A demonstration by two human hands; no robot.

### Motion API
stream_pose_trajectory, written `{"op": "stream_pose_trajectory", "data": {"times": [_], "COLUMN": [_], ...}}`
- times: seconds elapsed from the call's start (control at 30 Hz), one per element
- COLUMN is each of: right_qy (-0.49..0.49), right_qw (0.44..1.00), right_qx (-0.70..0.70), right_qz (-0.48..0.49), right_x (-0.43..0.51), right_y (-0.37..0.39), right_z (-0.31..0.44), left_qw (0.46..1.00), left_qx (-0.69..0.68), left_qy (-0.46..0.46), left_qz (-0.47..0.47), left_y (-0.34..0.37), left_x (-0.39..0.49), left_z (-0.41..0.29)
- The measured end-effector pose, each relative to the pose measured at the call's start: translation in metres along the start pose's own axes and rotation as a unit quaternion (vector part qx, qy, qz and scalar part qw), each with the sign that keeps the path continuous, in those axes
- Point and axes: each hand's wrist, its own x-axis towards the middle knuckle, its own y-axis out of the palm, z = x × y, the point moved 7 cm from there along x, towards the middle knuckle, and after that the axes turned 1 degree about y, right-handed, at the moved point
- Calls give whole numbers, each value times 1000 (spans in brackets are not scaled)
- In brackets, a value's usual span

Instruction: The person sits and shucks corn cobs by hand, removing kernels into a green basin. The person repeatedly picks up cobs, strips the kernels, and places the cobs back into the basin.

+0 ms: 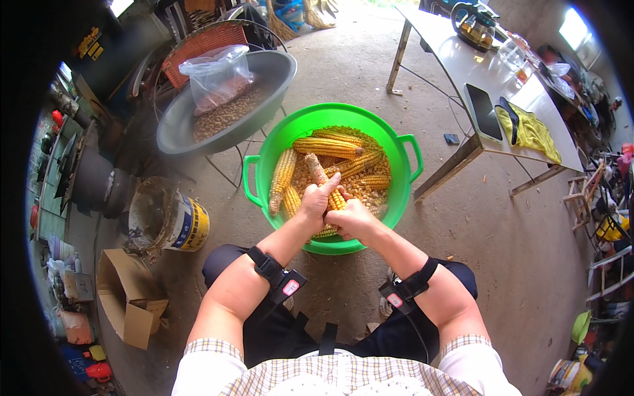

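A partly shelled corn cob [317,169] is held in both hands above a green plastic basin [292,115] with two handles. My left hand [315,200] grips its middle, the thumb pointing up along the cob. Around the lower part, which still bears yellow kernels, my right hand [350,218] is closed, touching the left one. The cob's far end is bare of kernels. Inside the basin, several whole yellow corn cobs [327,147] lie on a layer of loose kernels [364,199]. The palms and some fingers are hidden.
A grey basin [173,129] holding a plastic bag [218,74] stands on a metal stand at upper left. Below it are a dirty bucket [190,222] and an open cardboard box [131,297]. At right, a table [446,49] bears a phone [483,111], a yellow-green cloth [530,129] and a glass teapot [474,32].
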Motion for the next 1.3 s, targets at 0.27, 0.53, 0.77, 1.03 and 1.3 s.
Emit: {"op": "stream_pose_trajectory", "data": {"times": [0.27,0.53,0.77,1.03,1.3], "right_qy": [68,-51,-305,-352,-278], "right_qw": [973,998,916,898,919], "right_qx": [166,35,-210,-167,-157], "right_qz": [143,13,-155,-203,-230], "right_x": [-8,3,-2,0,35], "right_y": [9,-2,-12,-4,-18], "right_z": [0,1,35,46,27], "left_qw": [997,998,999,992,983], "left_qx": [-67,-47,-37,-10,59], "left_qy": [-1,6,14,107,137], "left_qz": [29,-39,-7,-62,-108], "left_y": [-1,-9,-4,-6,-12], "left_x": [2,8,2,10,14], "left_z": [-5,-5,3,-5,-8]}}
